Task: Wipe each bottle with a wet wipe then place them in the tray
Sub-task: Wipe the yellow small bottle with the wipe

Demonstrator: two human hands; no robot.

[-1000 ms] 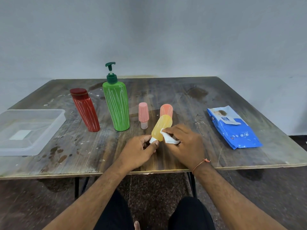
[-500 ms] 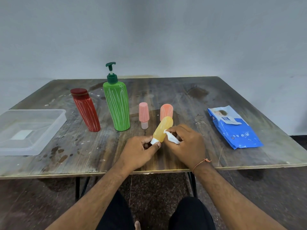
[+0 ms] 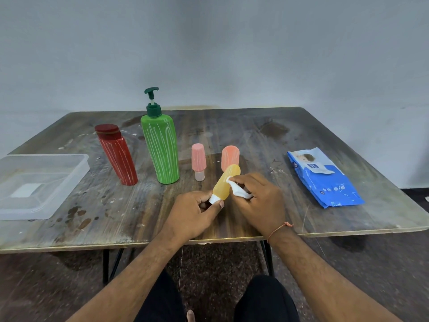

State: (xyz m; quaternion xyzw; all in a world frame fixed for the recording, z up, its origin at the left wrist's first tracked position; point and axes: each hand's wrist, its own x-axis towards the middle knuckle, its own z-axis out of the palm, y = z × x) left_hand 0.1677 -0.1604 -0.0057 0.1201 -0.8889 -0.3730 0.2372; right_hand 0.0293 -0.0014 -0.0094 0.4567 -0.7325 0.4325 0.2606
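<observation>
Left hand (image 3: 193, 211) gripping yellow bottle (image 3: 225, 183), right hand (image 3: 260, 199) pinching wet wipe (image 3: 239, 191) against it

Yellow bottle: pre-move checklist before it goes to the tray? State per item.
1. Yellow bottle held: ok, left hand grips its white cap end.
2. Wet wipe on the bottle: ok, right hand pinches it against the side.
3. Whole surface wiped: cannot tell, the far side is hidden.
4. Tray ready: ok, it sits at the table's left edge with no bottles in it.
5. Path to the tray: not ok for a straight low sweep, the red bottle and green pump bottle stand between; lifting over seems safer.
6. Remaining bottles upright: ok.
</observation>
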